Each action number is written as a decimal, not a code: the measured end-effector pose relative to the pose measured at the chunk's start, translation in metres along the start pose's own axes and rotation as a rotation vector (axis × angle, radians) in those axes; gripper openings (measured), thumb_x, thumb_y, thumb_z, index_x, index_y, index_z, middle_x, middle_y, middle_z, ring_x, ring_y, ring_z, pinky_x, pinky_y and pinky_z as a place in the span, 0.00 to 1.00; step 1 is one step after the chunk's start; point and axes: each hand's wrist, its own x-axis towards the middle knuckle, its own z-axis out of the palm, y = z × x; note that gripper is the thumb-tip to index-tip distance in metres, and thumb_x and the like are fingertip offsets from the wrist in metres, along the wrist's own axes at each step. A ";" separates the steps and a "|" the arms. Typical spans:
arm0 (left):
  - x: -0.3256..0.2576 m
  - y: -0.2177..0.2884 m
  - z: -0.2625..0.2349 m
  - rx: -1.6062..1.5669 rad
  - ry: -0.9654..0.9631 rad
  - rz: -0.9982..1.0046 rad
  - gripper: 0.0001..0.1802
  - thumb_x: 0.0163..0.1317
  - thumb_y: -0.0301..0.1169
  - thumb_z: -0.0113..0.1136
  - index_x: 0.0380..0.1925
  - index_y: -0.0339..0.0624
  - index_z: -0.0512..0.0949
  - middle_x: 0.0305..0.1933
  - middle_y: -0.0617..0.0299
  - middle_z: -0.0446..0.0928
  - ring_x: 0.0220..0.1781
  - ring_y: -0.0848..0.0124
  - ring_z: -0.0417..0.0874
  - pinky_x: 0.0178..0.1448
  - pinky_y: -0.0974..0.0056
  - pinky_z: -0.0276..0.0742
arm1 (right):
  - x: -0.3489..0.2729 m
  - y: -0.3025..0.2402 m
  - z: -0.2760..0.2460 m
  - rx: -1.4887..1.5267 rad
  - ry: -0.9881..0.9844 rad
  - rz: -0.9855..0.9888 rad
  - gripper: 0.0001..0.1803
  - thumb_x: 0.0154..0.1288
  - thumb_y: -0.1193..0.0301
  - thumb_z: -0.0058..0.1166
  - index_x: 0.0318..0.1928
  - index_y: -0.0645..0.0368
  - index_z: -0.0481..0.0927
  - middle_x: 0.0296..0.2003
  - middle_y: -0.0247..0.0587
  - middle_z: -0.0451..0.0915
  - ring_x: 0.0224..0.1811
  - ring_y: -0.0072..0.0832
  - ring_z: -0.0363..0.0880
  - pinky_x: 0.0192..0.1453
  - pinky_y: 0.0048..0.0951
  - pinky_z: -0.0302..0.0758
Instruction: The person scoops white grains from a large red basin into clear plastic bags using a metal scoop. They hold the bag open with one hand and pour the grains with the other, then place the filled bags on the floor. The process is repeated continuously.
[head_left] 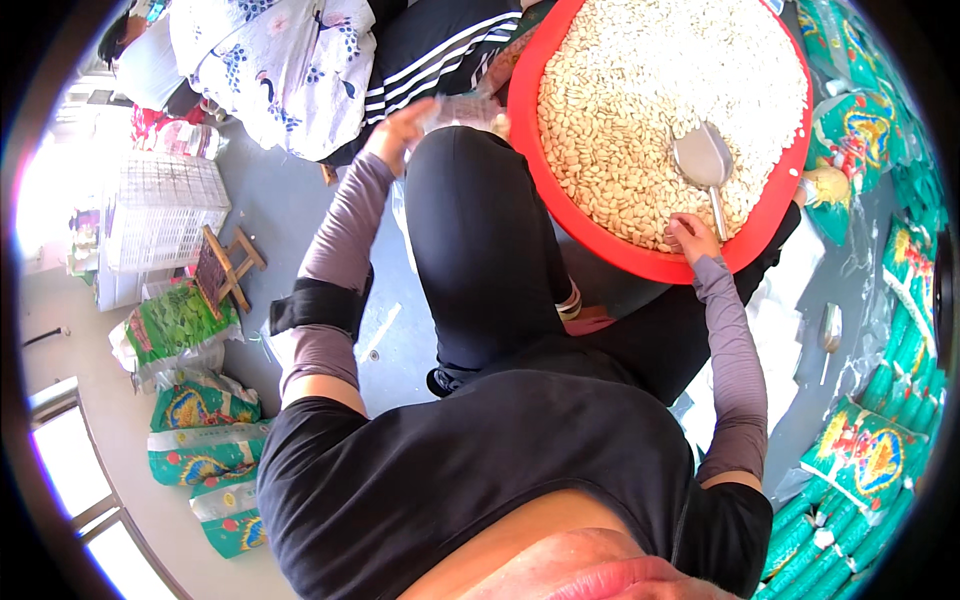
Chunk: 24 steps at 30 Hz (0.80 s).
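The right hand (pixel 690 238) rests at the near rim of a wide, round red plastic basin (pixel 640 262) heaped with pale, flat oval seeds (pixel 650 90); its fingers are curled round the end of the thin handle of a grey metal scoop (pixel 704 160), whose dull, shallow bowl lies face up on the seeds, well in from the rim. Held so far back on the handle, the scoop seems laid down on the heap rather than dug in. The basin sits just beyond the person's raised knee in black trousers (pixel 480 240), close enough for both arms to reach it from a seated position. The left hand (pixel 400 128) is lifted beside that knee, at the near left edge of the basin, with a small clear plastic bag (pixel 462 108) against it; the bag is blurred and I cannot tell whether the fingers pinch it or are only spread beside it. Green printed packets (pixel 868 455) lie in rows along the right, and more green sacks (pixel 205 420) on the grey floor (pixel 265 195) at the left, near a small wooden stool (pixel 228 270) and a white wire crate (pixel 165 210).
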 end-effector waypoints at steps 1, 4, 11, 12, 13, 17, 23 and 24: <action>0.002 -0.013 0.016 0.074 -0.034 -0.072 0.28 0.50 0.25 0.49 0.55 0.36 0.68 0.59 0.53 0.69 0.49 0.65 0.76 0.51 0.70 0.71 | -0.005 -0.003 0.001 0.002 0.004 0.004 0.15 0.65 0.67 0.49 0.48 0.64 0.71 0.34 0.37 0.77 0.30 0.22 0.77 0.33 0.21 0.73; 0.019 -0.047 0.045 0.272 -0.111 -0.211 0.25 0.52 0.25 0.49 0.54 0.38 0.70 0.58 0.54 0.70 0.51 0.65 0.75 0.53 0.69 0.70 | -0.010 0.000 0.006 -0.031 -0.015 -0.017 0.15 0.65 0.66 0.49 0.48 0.63 0.71 0.34 0.37 0.77 0.31 0.21 0.76 0.34 0.21 0.73; 0.060 -0.047 0.020 0.270 -0.212 -0.092 0.20 0.58 0.26 0.50 0.52 0.42 0.73 0.55 0.56 0.72 0.55 0.66 0.74 0.59 0.67 0.66 | -0.030 -0.045 0.017 -0.106 0.022 -0.250 0.13 0.65 0.70 0.48 0.46 0.64 0.72 0.33 0.37 0.78 0.30 0.20 0.76 0.35 0.19 0.73; 0.068 -0.019 0.007 0.184 -0.217 -0.030 0.19 0.58 0.26 0.50 0.51 0.43 0.74 0.55 0.56 0.73 0.55 0.67 0.73 0.60 0.67 0.66 | -0.033 -0.055 0.022 -0.153 0.051 -0.335 0.12 0.65 0.71 0.48 0.46 0.65 0.73 0.34 0.38 0.78 0.30 0.20 0.77 0.35 0.20 0.74; 0.080 0.048 -0.004 0.088 -0.243 -0.009 0.19 0.59 0.24 0.48 0.52 0.41 0.73 0.54 0.57 0.73 0.56 0.67 0.73 0.61 0.67 0.64 | -0.035 -0.063 0.026 -0.054 0.031 -0.434 0.12 0.65 0.72 0.47 0.47 0.64 0.72 0.36 0.39 0.78 0.31 0.19 0.77 0.35 0.19 0.74; 0.102 0.201 0.004 -0.383 -0.573 0.151 0.24 0.59 0.15 0.38 0.58 0.33 0.65 0.58 0.56 0.70 0.61 0.69 0.68 0.66 0.66 0.57 | -0.045 -0.131 0.073 0.040 0.055 -0.782 0.19 0.59 0.70 0.56 0.50 0.61 0.72 0.44 0.40 0.75 0.50 0.23 0.72 0.53 0.27 0.69; 0.105 0.266 0.065 -0.472 -0.507 0.261 0.21 0.60 0.15 0.42 0.55 0.32 0.67 0.56 0.54 0.71 0.55 0.72 0.72 0.59 0.69 0.66 | -0.051 -0.170 0.068 0.132 -0.189 -0.660 0.14 0.60 0.68 0.56 0.44 0.63 0.76 0.37 0.35 0.79 0.42 0.22 0.75 0.47 0.23 0.70; 0.103 0.264 0.068 -0.406 -0.432 0.225 0.21 0.60 0.16 0.43 0.55 0.33 0.67 0.56 0.55 0.71 0.54 0.73 0.73 0.58 0.70 0.67 | -0.048 -0.165 0.057 0.080 -0.131 -0.656 0.13 0.61 0.68 0.55 0.43 0.64 0.76 0.35 0.34 0.79 0.39 0.20 0.75 0.45 0.22 0.71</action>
